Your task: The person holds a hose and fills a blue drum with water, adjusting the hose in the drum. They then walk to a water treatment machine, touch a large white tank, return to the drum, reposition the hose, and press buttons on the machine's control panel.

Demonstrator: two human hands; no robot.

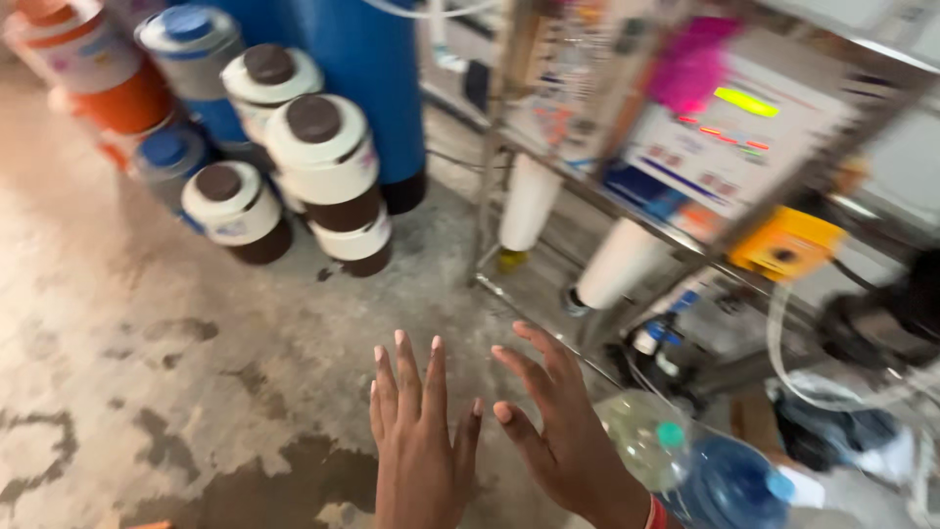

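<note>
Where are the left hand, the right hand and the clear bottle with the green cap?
left hand [419, 446], head view, on the back of the hand.
right hand [568, 441], head view, on the back of the hand.
clear bottle with the green cap [641, 436], head view, on its clear body.

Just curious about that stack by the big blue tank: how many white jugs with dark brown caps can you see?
3 with caps showing: one upper, one in the middle, one lower left on the floor. A fourth brown-bottomed jug sits beneath the middle one, cap hidden; more may be behind.
</note>
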